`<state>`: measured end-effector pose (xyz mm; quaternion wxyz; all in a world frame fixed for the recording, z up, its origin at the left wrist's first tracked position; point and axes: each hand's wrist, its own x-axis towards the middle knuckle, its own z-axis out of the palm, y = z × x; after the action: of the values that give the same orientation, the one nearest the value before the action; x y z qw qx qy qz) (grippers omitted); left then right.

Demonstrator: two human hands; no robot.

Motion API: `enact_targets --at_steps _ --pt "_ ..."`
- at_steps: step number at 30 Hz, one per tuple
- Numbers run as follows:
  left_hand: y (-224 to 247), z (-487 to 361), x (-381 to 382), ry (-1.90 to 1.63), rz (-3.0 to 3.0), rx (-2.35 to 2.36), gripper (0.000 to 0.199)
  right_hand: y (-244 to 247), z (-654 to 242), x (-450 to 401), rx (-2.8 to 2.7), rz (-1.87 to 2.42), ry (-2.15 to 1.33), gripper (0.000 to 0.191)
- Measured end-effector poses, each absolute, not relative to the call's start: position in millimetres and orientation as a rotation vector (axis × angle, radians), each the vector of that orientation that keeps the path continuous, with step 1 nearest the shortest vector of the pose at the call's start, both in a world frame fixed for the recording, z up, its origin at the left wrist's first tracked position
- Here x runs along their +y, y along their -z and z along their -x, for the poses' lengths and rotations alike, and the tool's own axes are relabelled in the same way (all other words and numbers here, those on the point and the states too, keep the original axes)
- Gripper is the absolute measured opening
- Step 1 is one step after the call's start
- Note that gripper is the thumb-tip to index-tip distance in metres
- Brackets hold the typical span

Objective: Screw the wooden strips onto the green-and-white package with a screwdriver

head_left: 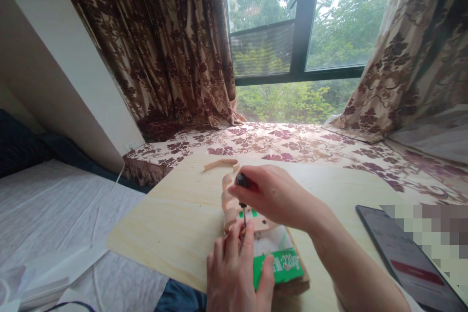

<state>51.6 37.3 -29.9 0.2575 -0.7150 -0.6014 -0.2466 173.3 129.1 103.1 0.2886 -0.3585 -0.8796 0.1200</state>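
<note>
My right hand [268, 192] is closed around the black handle of a screwdriver [240, 181]. The screwdriver stands nearly upright, its metal shaft pointing down at a peach-coloured strip with dark holes [261, 223]. Fingertips of my left hand [234, 263] press together on the near end of that strip, close to the screwdriver's tip; the tip itself is hidden. Under both hands lies a green and white package [278, 265] with printed lettering, on a brown base. Several curled peach-coloured pieces [229, 217] line its left side.
A bent peach-coloured strip [221, 162] lies towards the back of the pale wooden table [164, 214]. A phone [398, 258] rests at the right. Left of the table is a grey-covered bed [58, 204]. Behind it are a flowered window seat [285, 141] and curtains [164, 48].
</note>
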Motion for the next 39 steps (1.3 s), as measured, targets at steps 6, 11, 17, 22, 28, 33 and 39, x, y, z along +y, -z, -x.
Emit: enact_targets --at_steps 6,11,17,22,28,33,39 --pt "32.4 -50.3 37.5 0.706 1.945 -1.635 0.047 -97.0 -169.4 139.8 -2.239 1.098 -0.211 0.036" --pt "31.1 -51.4 38.6 0.706 1.939 -1.615 0.047 -104.2 -176.2 131.0 -2.313 0.885 -0.502 0.018" --pt "33.8 -52.0 40.0 0.708 1.918 -1.585 0.048 -101.8 -176.6 133.9 -2.318 0.888 -0.421 0.014" --pt "33.1 -51.4 37.6 0.683 1.921 -1.609 0.047 -100.1 -172.0 136.1 -2.274 0.972 -0.361 0.017" --pt "32.5 -51.8 37.0 0.697 1.927 -1.622 0.044 -104.6 -175.3 128.0 -2.355 0.804 -0.510 0.008" --pt "33.0 -52.1 36.4 0.711 1.938 -1.640 0.047 -99.5 -168.0 134.8 -2.272 1.055 -0.311 0.020" --pt "33.3 -53.5 35.8 0.717 1.946 -1.646 0.045 -103.0 -176.2 130.5 -2.335 0.793 -0.584 0.008"
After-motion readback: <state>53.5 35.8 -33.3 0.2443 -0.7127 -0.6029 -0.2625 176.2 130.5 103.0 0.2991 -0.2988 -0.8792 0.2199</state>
